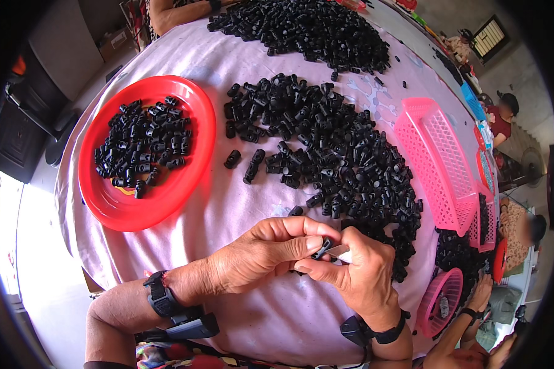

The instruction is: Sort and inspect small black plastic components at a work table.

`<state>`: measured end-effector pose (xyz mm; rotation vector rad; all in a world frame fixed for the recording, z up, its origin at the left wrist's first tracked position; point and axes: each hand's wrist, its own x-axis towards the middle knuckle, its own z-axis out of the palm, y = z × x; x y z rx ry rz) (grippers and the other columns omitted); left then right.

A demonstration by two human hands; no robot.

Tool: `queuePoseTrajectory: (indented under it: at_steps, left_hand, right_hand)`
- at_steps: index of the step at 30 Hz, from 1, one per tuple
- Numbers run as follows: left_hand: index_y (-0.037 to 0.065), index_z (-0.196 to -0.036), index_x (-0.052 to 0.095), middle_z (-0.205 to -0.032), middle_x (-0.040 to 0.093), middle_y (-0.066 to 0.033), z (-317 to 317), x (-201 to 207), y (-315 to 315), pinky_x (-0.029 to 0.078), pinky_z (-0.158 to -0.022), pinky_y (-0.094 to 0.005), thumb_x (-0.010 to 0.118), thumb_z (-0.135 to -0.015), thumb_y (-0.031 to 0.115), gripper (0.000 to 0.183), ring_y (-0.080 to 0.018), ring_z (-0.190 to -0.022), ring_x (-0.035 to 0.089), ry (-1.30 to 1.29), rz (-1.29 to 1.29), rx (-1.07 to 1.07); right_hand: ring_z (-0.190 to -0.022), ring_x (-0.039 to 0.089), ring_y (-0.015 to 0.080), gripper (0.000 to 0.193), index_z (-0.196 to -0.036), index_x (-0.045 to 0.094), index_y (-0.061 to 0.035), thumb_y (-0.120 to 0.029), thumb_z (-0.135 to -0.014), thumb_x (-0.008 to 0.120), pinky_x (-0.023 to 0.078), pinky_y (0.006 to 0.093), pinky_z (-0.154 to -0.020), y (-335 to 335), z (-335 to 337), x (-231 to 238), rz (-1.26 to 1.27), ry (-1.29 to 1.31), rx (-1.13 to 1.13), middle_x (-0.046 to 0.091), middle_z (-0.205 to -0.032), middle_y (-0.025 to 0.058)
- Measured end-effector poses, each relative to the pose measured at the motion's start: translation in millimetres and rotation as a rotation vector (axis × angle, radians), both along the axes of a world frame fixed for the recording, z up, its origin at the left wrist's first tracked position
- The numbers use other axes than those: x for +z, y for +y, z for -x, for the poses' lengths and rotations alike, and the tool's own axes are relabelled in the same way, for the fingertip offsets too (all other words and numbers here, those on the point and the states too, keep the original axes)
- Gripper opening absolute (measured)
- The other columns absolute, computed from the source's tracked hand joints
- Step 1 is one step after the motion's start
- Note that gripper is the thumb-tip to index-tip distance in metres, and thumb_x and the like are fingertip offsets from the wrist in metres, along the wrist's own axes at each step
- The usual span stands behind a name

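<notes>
Head view: left hand (261, 253) has a small black piece (322, 248) pinched between thumb and forefinger, thumb on the near side, forefinger curled over the far side. Right hand (364, 273) is closed around a white tool (346, 256); its pale flat tip points at the piece. Might be a blade, and tip and piece seem to touch, but the spot is small and partly covered by fingers, so can't be sure.

Risks, my judgement: tip could skid off the smooth, rounded piece and nick the left thumb, which sits right beside it. Grip is fingertips only, so a hard push could pop the piece loose; if it landed among the lookalikes in the black pile (351, 154), it would be hard to pick out again.

Position: piece sits at the left fingertips, just right of the thumb end, between the two hands and near the pile's lower edge. Red plate (151, 209) with more black pieces is well apart, off to the left; pink basket (437, 160) stands beyond the pile on the right. All on the cloth-covered tabletop (271, 329).
</notes>
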<state>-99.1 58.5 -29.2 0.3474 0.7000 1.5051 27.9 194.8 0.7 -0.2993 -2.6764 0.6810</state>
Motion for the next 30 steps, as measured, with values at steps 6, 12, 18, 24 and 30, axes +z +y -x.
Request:
queuePoseTrajectory:
  at_steps: [6, 12, 18, 24, 30]
  left_hand:
    - [0.004, -0.119, 0.059, -0.099, 0.062, 0.0003, 0.3, -0.3, -0.6, 0.044, -0.079, -0.0209, 0.056, -0.095, 0.023, 0.031, -0.0053, -0.086, 0.054, 0.019, 0.001, -0.002]
    - [0.005, -0.119, 0.060, -0.097, 0.061, 0.0023, -0.2, -0.5, -0.1, 0.043, -0.077, -0.0204, 0.056, -0.095, 0.022, 0.030, -0.0041, -0.083, 0.052, -0.005, -0.011, 0.005]
    - [0.004, -0.119, 0.060, -0.098, 0.061, 0.0016, -1.1, -1.8, 0.7, 0.044, -0.079, -0.0207, 0.056, -0.095, 0.022, 0.029, -0.0047, -0.086, 0.053, 0.024, -0.006, 0.012]
    - [0.004, -0.120, 0.059, -0.096, 0.062, 0.0003, -0.6, 1.6, 0.1, 0.045, -0.081, -0.0232, 0.058, -0.094, 0.021, 0.031, -0.0066, -0.086, 0.055, -0.015, 0.011, 0.027]
    - [0.006, -0.113, 0.059, -0.091, 0.062, 0.0004, 0.3, -5.8, -0.7, 0.045, -0.079, -0.0243, 0.061, -0.092, 0.020, 0.025, -0.0084, -0.083, 0.057, -0.103, 0.007, 0.058]
  right_hand:
    - [-0.046, 0.059, 0.0210, 0.051, -0.064, 0.050, -0.0080, -0.051, -0.069, 0.078, 0.046, 0.0317, -0.043, -0.2, 0.1, -1.0, -0.017, -0.003, 0.011, 0.057, -0.054, 0.0050]
    - [-0.048, 0.061, 0.0215, 0.051, -0.064, 0.051, -0.0075, -0.050, -0.069, 0.078, 0.047, 0.0319, -0.044, -0.5, -0.7, -2.2, 0.064, 0.013, -0.003, 0.059, -0.056, 0.0056]
    - [-0.048, 0.061, 0.0216, 0.050, -0.065, 0.052, -0.0074, -0.050, -0.069, 0.078, 0.048, 0.0318, -0.044, -0.4, 0.1, -0.2, 0.002, -0.016, 0.001, 0.059, -0.055, 0.0054]
    - [-0.050, 0.063, 0.0191, 0.045, -0.070, 0.054, -0.0061, -0.042, -0.070, 0.081, 0.048, 0.0301, -0.044, -0.5, -0.6, -0.4, 0.100, 0.051, 0.051, 0.063, -0.060, 0.0063]
    - [-0.066, 0.069, 0.0123, 0.024, -0.098, 0.060, 0.0010, -0.009, -0.081, 0.074, 0.052, 0.0234, -0.051, -8.7, 0.0, 16.9, 0.419, 0.130, 0.035, 0.068, -0.073, 0.0084]
